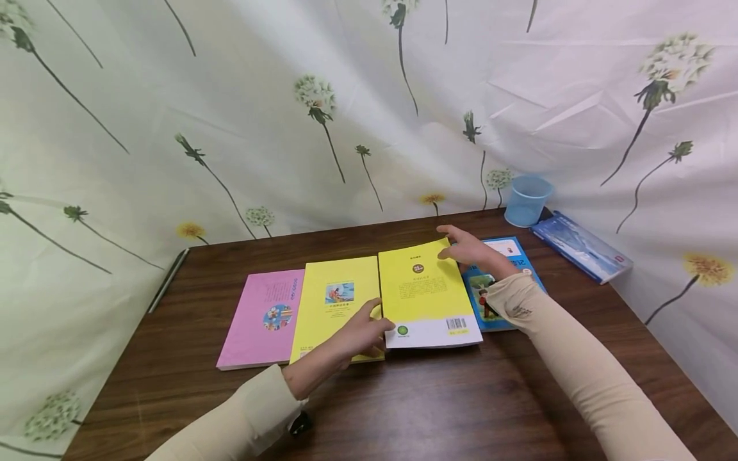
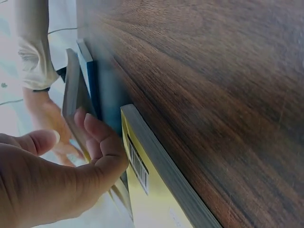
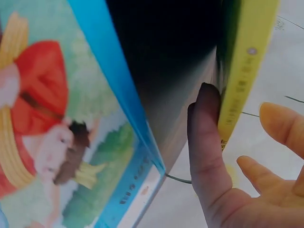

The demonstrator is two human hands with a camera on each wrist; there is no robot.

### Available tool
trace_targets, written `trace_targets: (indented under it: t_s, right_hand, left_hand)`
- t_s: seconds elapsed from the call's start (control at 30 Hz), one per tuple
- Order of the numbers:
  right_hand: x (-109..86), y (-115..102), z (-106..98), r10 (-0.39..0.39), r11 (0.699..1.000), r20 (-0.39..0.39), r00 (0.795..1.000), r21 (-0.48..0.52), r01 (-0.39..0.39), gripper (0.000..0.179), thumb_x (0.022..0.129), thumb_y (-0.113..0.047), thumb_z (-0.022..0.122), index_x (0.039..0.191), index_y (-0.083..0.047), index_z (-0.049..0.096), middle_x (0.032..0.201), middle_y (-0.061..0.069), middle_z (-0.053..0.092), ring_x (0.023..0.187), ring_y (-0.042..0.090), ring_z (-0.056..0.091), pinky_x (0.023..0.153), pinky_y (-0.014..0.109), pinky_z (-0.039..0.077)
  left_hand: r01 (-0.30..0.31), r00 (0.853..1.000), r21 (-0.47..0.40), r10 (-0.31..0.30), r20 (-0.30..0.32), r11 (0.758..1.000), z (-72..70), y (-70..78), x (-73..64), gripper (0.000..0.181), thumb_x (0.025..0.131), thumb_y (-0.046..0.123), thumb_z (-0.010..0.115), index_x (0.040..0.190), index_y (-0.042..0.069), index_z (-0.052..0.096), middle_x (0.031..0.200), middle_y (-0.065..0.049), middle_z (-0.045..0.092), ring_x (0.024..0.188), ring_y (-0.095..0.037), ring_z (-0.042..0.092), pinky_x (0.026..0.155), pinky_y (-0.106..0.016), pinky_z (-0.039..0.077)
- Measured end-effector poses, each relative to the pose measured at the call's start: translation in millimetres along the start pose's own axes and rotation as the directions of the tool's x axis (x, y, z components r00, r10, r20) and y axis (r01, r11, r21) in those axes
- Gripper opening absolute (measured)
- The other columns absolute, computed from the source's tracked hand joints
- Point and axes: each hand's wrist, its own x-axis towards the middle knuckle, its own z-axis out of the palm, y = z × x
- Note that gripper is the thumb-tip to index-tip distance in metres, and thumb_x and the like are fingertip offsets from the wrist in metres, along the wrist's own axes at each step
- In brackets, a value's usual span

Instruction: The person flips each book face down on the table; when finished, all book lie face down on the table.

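Observation:
A yellow book with a white lower band [image 1: 429,288] lies with its right side raised above the table, right of a second yellow book [image 1: 340,282]. My right hand [image 1: 474,251] is at its upper right edge. In the right wrist view one straight finger [image 3: 206,142] lies under the raised yellow cover [image 3: 244,71], while other digits stand apart on the outer side. My left hand [image 1: 357,330] is at the book's lower left corner, thumb and fingers apart. In the left wrist view its loosely bent fingertips [image 2: 102,137] overlap the book's page edge [image 2: 71,85]; contact is unclear.
A pink book [image 1: 259,333] lies at the left end of the row. Partly under my right arm is a blue book [image 1: 487,301]. Farther right are a light blue cup [image 1: 526,202] and another blue book [image 1: 582,246]. A patterned curtain [image 1: 259,128] hangs behind the brown table [image 1: 432,403].

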Motion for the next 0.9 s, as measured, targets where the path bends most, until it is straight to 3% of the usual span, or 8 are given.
trace_targets:
  t_s: [0.23, 0.4, 0.6, 0.77, 0.9]
  right_hand:
    - [1.6, 7.5, 3.8, 0.013, 1.0, 0.009, 1.0, -0.014, -0.013, 0.071, 0.098, -0.018, 0.058, 0.16, -0.019, 0.022, 0.167, 0.017, 0.014, 0.108, 0.033, 0.063, 0.07, 0.036, 0.059]
    - [2.6, 11.2, 5.4, 0.019, 0.999, 0.011, 1.0, -0.027, -0.019, 0.071, 0.098, -0.02, 0.058, 0.16, -0.019, 0.022, 0.167, 0.016, 0.015, 0.123, 0.037, 0.055, 0.075, 0.038, 0.059]
    - [3.3, 12.6, 4.6, 0.003, 1.0, 0.019, 1.0, -0.024, -0.002, 0.069, 0.099, -0.019, 0.057, 0.159, -0.016, 0.023, 0.166, 0.019, 0.015, 0.124, 0.038, 0.054, 0.078, 0.04, 0.059]
    - [1.6, 10.4, 4.3, -0.007, 0.998, 0.024, 1.0, -0.06, 0.008, 0.068, 0.099, -0.02, 0.056, 0.159, -0.013, 0.025, 0.164, 0.022, 0.019, 0.128, 0.04, 0.052, 0.08, 0.042, 0.059]
    - [2.0, 9.3, 4.6, -0.006, 0.995, 0.015, 1.0, -0.095, 0.008, 0.068, 0.099, -0.021, 0.056, 0.158, -0.012, 0.025, 0.162, 0.023, 0.024, 0.137, 0.042, 0.042, 0.09, 0.048, 0.055]
  left_hand:
    - [0.009, 0.998, 0.008, -0.01, 0.067, 1.0, -1.4, -2.1, -0.8, 0.084, 0.093, 0.023, 0.06, 0.16, 0.011, 0.011, 0.113, -0.017, 0.065, 0.073, -0.02, 0.07, 0.061, -0.03, 0.056]
    - [0.014, 0.997, 0.004, -0.015, 0.072, 1.0, 0.1, -4.1, -1.6, 0.084, 0.094, 0.023, 0.059, 0.161, 0.011, 0.009, 0.112, -0.016, 0.065, 0.073, -0.019, 0.071, 0.058, -0.028, 0.054]
    - [0.019, 0.997, 0.02, -0.02, 0.079, 1.0, -0.8, -2.0, -5.0, 0.084, 0.094, 0.023, 0.06, 0.161, 0.012, 0.01, 0.114, -0.017, 0.062, 0.075, -0.021, 0.071, 0.06, -0.032, 0.056]
    - [0.052, 0.991, 0.027, -0.055, 0.126, 0.998, -2.8, -0.5, -8.9, 0.086, 0.095, 0.027, 0.061, 0.161, 0.017, 0.006, 0.125, -0.019, 0.057, 0.075, -0.022, 0.073, 0.062, -0.034, 0.059]
    - [0.063, 0.986, 0.001, -0.063, 0.157, 0.998, -3.4, 1.0, -11.5, 0.088, 0.095, 0.027, 0.061, 0.161, 0.018, 0.003, 0.13, -0.02, 0.057, 0.077, -0.024, 0.074, 0.064, -0.037, 0.061]
